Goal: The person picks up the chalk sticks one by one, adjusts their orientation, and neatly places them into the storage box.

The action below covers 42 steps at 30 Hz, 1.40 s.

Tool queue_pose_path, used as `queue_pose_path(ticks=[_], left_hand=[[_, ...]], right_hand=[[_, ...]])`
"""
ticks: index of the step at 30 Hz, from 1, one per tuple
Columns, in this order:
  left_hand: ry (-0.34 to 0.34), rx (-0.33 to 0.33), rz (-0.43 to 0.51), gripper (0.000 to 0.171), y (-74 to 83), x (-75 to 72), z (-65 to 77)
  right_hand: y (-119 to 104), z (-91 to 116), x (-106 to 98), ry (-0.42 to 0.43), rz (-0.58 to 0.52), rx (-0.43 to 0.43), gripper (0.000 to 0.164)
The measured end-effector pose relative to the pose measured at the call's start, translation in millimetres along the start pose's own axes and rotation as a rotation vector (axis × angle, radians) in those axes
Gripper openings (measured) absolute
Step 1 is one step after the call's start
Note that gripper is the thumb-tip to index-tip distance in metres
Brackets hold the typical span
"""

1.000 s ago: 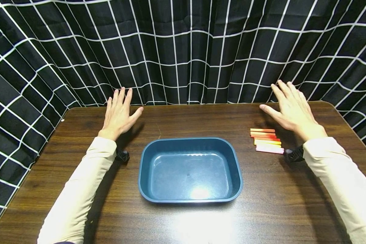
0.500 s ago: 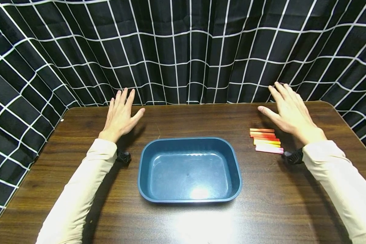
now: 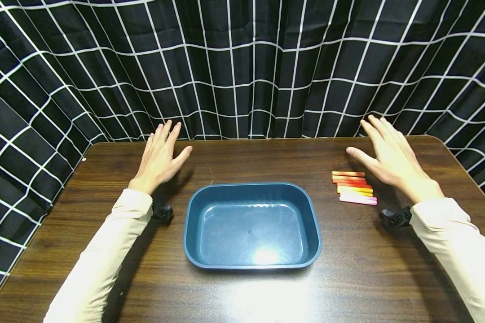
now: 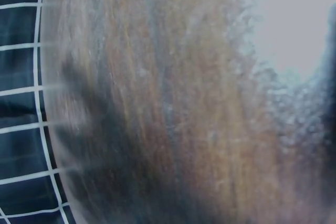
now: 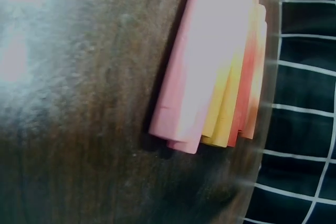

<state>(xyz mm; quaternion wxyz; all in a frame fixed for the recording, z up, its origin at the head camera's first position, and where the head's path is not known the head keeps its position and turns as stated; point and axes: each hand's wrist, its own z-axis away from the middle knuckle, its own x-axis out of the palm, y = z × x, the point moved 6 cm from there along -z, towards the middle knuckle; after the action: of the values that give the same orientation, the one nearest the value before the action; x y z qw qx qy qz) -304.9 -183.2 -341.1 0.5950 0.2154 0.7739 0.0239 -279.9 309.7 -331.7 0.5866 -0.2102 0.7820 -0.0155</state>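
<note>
In the head view my left hand (image 3: 157, 157) is held over the far left of the table, its fingers stretched and thumb spread. Nothing is in it. On the far right, my right hand (image 3: 394, 159) has the same spread pose and holds nothing. Nearest to it lie several slim coloured sticks (image 3: 353, 188), side by side in orange, red, yellow and pink. The right wrist view shows these sticks (image 5: 210, 72) close up, in a bundle; their exact kind cannot be told. Between the hands stands a blue rectangular tub (image 3: 250, 264) with rounded corners and nothing inside.
A brown wood-grain table (image 3: 262, 161) carries everything. Behind it and along both sides hangs a black curtain (image 3: 242, 67) with a white grid. Glare lies on the table's near part. The left wrist view shows tabletop (image 4: 184, 103) and a hand's shadow.
The right hand has drawn back slightly toward the person. My left hand has shifted only a little, also nearer. The tub and sticks lie as before.
</note>
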Motion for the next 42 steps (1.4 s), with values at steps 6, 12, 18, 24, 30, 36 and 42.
queue_pose_path(ticks=[6,12,18,24,30,36,42], left_hand=[[0.012,0.016,0.001,0.07,2.4,-0.8,5.3],[0.006,0.023,0.002,0.07,7.0,-3.0,10.9],[-0.001,0.018,0.024,0.07,10.2,-6.1,16.5],[0.022,0.041,0.048,0.067,13.9,-9.7,23.1],[0.041,0.071,0.08,0.065,19.5,-12.5,30.7],[0.043,0.091,0.112,0.064,26.4,-13.6,36.3],[0.031,0.088,0.149,0.063,31.9,-13.7,41.6]], right_hand=[[-2,4,-4,0.021,-0.018,-0.016,0.078],[-4,7,-8,0.036,-0.033,-0.019,0.077],[-9,11,-12,0.04,-0.041,-0.028,0.076],[-13,17,-15,0.027,-0.051,-0.037,0.075],[-19,23,-14,0.001,-0.077,-0.038,0.075],[-24,28,-14,-0.016,-0.081,-0.042,0.075],[-27,34,-19,0.008,-0.097,-0.066,0.073]])
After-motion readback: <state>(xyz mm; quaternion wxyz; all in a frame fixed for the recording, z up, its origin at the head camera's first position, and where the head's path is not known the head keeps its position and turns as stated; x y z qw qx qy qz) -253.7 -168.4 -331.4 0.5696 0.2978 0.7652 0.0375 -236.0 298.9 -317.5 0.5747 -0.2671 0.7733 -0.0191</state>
